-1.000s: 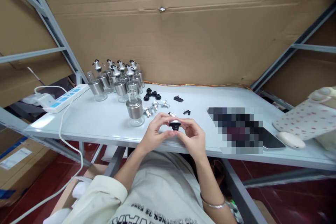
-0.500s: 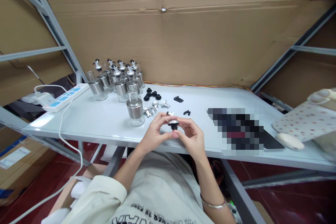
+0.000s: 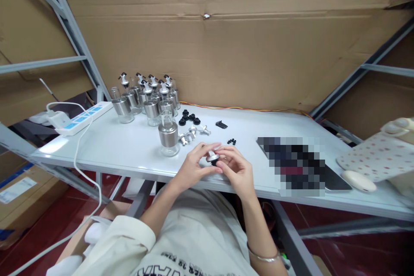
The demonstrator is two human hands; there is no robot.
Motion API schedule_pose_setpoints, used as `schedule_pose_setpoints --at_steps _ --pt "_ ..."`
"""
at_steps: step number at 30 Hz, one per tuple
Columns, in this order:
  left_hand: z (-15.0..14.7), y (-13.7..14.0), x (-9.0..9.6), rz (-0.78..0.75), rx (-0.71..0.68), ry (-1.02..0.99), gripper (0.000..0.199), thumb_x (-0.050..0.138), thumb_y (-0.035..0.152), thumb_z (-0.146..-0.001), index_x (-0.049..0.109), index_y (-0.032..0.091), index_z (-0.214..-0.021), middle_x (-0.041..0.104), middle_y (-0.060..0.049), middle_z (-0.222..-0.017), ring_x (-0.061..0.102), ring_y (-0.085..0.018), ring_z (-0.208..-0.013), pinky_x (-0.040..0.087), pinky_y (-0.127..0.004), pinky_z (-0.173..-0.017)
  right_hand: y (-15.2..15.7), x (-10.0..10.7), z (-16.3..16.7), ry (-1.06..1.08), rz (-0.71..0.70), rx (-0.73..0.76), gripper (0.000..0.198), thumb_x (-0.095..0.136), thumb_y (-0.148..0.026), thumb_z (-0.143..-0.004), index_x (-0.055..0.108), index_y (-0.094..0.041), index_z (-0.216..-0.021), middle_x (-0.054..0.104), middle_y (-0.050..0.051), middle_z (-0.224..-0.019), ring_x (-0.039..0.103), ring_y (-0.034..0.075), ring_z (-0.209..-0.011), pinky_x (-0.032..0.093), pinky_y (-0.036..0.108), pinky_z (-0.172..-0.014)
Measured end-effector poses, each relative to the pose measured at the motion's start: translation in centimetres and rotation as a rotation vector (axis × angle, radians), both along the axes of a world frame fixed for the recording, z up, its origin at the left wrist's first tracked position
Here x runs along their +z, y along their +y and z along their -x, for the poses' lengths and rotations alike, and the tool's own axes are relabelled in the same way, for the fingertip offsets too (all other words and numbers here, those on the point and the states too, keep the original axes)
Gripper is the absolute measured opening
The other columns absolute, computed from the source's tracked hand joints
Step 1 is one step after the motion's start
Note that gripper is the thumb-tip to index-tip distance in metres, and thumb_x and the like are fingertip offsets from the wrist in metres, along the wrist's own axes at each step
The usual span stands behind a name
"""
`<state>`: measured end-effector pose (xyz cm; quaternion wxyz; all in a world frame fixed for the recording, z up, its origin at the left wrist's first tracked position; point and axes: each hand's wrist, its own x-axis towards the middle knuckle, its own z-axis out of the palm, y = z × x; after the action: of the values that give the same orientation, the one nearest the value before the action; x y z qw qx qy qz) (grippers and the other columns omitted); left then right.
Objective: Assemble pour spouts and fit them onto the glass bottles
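Between my fingertips, near the table's front edge, is a silver pourer spout [image 3: 211, 158] with a black stopper at its base. My left hand [image 3: 194, 167] pinches it from the left, and my right hand [image 3: 238, 171] closes on it from the right. Fingers cover part of it. A glass bottle [image 3: 168, 136] with a steel band and no spout stands left of my hands. Several loose silver spouts [image 3: 193, 132] lie beyond it, with black rubber stoppers [image 3: 190, 118] behind them. Thin black levers [image 3: 221, 124] and tiny black caps [image 3: 232, 142] lie farther right.
At the back left, several bottles [image 3: 152, 110] stand grouped, most with spouts fitted. A power strip [image 3: 86, 116] with a white cable sits at the left edge. To the right are a blurred dark object [image 3: 294, 164], a cream mouse-like item [image 3: 359, 180] and a dotted bag [image 3: 371, 153].
The spout has tilted in my fingers, and less of its black base shows. Both hands stay together around it. The whole view has shifted slightly.
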<state>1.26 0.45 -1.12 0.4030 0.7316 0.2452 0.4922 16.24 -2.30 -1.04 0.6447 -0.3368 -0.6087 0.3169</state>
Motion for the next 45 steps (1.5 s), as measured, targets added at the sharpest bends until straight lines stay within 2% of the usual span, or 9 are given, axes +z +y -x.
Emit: schedule_pose_setpoints --at_steps 2,8,12,14,19,22,27,36,45 --pt "-0.2 -0.1 -0.1 0.006 0.016 -0.075 0.060 0.073 0.036 -0.074 0.053 0.027 -0.130 0.060 -0.004 -0.102 0.057 -0.015 -0.091 0.049 -0.030 -0.086 0.1 0.0 0.1 0.055 -0.008 -0.010 0.011 0.069 -0.029 -0.077 0.068 -0.024 -0.087 0.062 0.005 -0.094 0.061 0.017 -0.083 0.053 0.031 -0.074" --pt "-0.2 -0.3 0.5 -0.057 0.058 -0.016 0.027 0.065 0.032 -0.081 0.068 0.020 -0.106 0.066 -0.007 -0.099 0.060 -0.018 -0.093 0.052 -0.030 -0.082 0.2 -0.2 -0.1 0.060 0.012 -0.075 0.008 0.070 -0.029 -0.075 0.066 -0.023 -0.078 0.065 0.004 -0.085 0.062 0.019 -0.084 0.051 0.034 -0.076" --pt "-0.2 -0.5 0.8 -0.068 0.103 -0.006 0.023 0.065 0.029 -0.081 0.068 0.019 -0.102 0.066 -0.006 -0.095 0.061 -0.016 -0.088 0.052 -0.028 -0.080 0.5 2.3 -2.2 -0.253 0.029 -0.049 0.009 0.066 -0.031 -0.079 0.069 -0.022 -0.078 0.069 0.005 -0.089 0.063 0.020 -0.085 0.051 0.033 -0.074" --pt "-0.2 -0.6 0.8 -0.062 0.112 0.014 0.022 0.064 0.028 -0.082 0.067 0.019 -0.102 0.066 -0.006 -0.097 0.061 -0.016 -0.089 0.051 -0.028 -0.080 1.6 4.5 -3.6 -0.423 0.011 -0.152 0.012 0.062 -0.032 -0.082 0.070 -0.023 -0.084 0.071 0.005 -0.088 0.064 0.019 -0.081 0.050 0.033 -0.072" --pt "-0.2 -0.6 0.5 -0.026 0.140 0.050 0.024 0.061 0.030 -0.084 0.064 0.019 -0.105 0.064 -0.007 -0.100 0.060 -0.018 -0.092 0.051 -0.028 -0.080 8.7 8.0 -5.7 -0.874 -0.073 -0.326 0.018 0.055 -0.018 -0.084 0.072 -0.022 -0.088 0.072 0.005 -0.086 0.064 0.019 -0.075 0.047 0.033 -0.073" --pt "-0.2 -0.5 0.3 -0.010 0.134 0.035 0.025 0.061 0.030 -0.084 0.063 0.018 -0.106 0.064 -0.007 -0.099 0.060 -0.018 -0.091 0.052 -0.029 -0.082 13.4 7.1 -5.9 -1.231 0.039 -0.231 0.026 0.050 -0.005 -0.082 0.073 -0.017 -0.085 0.072 0.008 -0.088 0.064 0.019 -0.080 0.045 0.029 -0.076" --pt "-0.4 -0.5 0.7 0.042 0.095 -0.018 0.022 0.068 0.025 -0.078 0.066 0.017 -0.099 0.065 -0.006 -0.099 0.061 -0.016 -0.093 0.052 -0.027 -0.084 17.4 4.1 -6.2 -1.334 0.070 -0.209 0.023 0.061 0.001 -0.071 0.073 -0.014 -0.083 0.070 0.011 -0.089 0.063 0.021 -0.086 0.045 0.026 -0.076" --pt "-0.4 -0.5 0.9 0.023 0.107 0.032 0.019 0.065 0.019 -0.079 0.068 0.020 -0.097 0.065 -0.007 -0.106 0.061 -0.018 -0.099 0.051 -0.029 -0.087 18.1 2.1 -6.4 -1.364 0.032 -0.220 0.018 0.062 -0.010 -0.079 0.070 -0.016 -0.094 0.065 0.011 -0.102 0.060 0.021 -0.097 0.043 0.027 -0.086" --pt "-0.4 -0.7 1.4 0.008 0.118 0.053 0.017 0.064 0.017 -0.078 0.069 0.019 -0.094 0.066 -0.008 -0.104 0.061 -0.020 -0.103 0.049 -0.032 -0.090 17.8 1.8 -6.2 -1.341 0.009 -0.248 0.015 0.056 -0.008 -0.080 0.069 -0.015 -0.083 0.067 0.009 -0.090 0.060 0.020 -0.089 0.042 0.026 -0.079"
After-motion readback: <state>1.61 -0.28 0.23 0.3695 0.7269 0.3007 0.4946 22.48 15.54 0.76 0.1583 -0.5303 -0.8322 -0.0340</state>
